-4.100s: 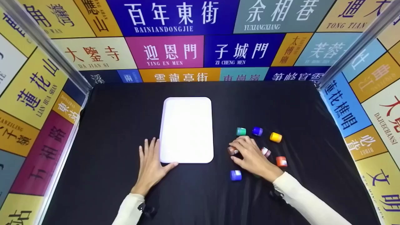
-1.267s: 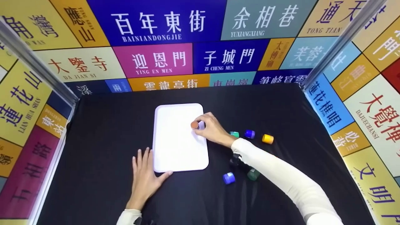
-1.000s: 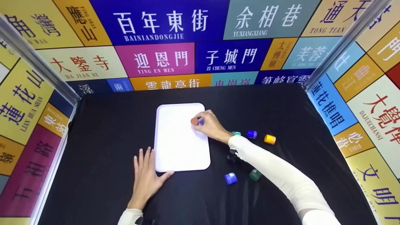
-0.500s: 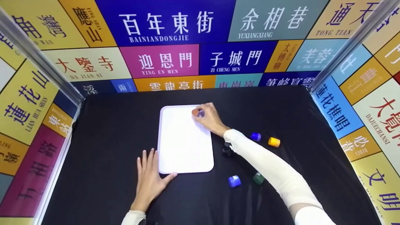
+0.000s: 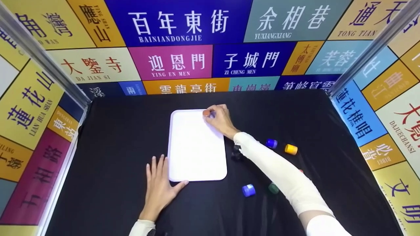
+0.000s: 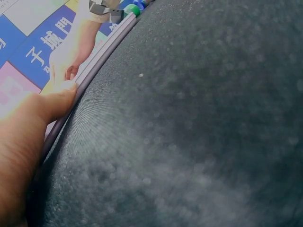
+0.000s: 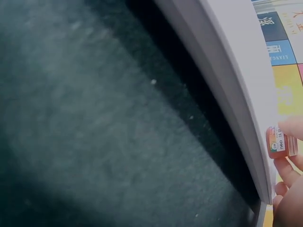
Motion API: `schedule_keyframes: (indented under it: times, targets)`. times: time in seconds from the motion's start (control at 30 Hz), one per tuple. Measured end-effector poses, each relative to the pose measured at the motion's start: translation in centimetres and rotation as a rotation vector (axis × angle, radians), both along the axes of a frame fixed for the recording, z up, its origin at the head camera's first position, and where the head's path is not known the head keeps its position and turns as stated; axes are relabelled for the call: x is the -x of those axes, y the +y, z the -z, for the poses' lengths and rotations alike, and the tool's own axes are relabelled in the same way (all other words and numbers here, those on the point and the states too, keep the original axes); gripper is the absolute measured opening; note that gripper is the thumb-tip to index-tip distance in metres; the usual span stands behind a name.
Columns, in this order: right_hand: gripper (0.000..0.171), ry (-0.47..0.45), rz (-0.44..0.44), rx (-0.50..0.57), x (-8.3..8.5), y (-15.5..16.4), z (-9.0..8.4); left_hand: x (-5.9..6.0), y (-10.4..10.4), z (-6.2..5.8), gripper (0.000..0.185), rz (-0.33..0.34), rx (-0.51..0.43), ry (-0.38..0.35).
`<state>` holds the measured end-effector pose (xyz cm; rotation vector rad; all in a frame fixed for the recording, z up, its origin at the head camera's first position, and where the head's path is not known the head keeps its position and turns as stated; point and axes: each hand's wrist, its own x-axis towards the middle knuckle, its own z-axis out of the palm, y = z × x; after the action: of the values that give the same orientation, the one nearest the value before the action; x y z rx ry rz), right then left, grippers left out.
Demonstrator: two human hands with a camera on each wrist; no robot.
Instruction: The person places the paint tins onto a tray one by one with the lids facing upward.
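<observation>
A white rectangular tray lies on the black cloth. Over its far right corner, my right hand pinches a small brown-orange paint jar between thumb and fingers. In the right wrist view the labelled side of the paint jar faces the camera, right at the tray's edge. My left hand lies at the tray's near left corner, fingers straight along the left side and thumb against the near edge. The left wrist view shows that thumb touching the rim.
Right of the tray stand a blue jar, a yellow jar, a violet-blue jar and a dark green jar. The right sleeve covers other jars. Sign-covered walls enclose the table.
My right hand has picked up the brown-orange jar from among the others, carried it left over the tray, then moved it toward the far right corner. My left hand stays at the tray.
</observation>
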<state>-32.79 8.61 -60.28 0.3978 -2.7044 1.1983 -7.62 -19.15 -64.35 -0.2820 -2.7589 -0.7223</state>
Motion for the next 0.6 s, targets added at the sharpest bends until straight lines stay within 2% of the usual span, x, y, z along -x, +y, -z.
schedule_keyframes:
  times: [0.2,0.33,0.47,0.6]
  targets:
    - [0.028,-0.013,0.026,-0.071,0.0,0.0,-0.5,0.0,0.2,-0.1,0.12,0.004,0.0,0.0]
    - [0.035,-0.026,0.008,-0.093,0.0,0.2,-0.9,0.1,0.2,-0.1,0.121,0.005,0.004,-0.001]
    - [0.043,-0.053,-0.015,-0.075,-0.5,0.7,-1.5,0.0,0.1,0.1,0.12,0.005,0.008,0.006]
    - [0.044,-0.051,-0.041,-0.055,-1.2,1.6,-2.3,0.0,-0.1,0.1,0.12,0.001,0.01,0.01]
